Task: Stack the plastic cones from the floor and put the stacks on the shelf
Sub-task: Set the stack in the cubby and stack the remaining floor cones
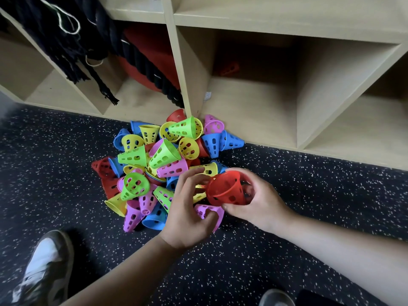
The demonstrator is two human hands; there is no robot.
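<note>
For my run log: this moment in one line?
right hand: holds red cone | left hand: over cone pile, grip unclear | cone pile: floor, by shelf

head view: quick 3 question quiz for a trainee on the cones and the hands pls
1. True or false: the right hand holds a blue cone.
2. The cone pile lies: A on the floor, B inside the shelf, C on a table.
3. What hangs in the shelf compartment left of the pile?
Key: 1 false, a red cone. 2 A. 3 black rope.
</note>
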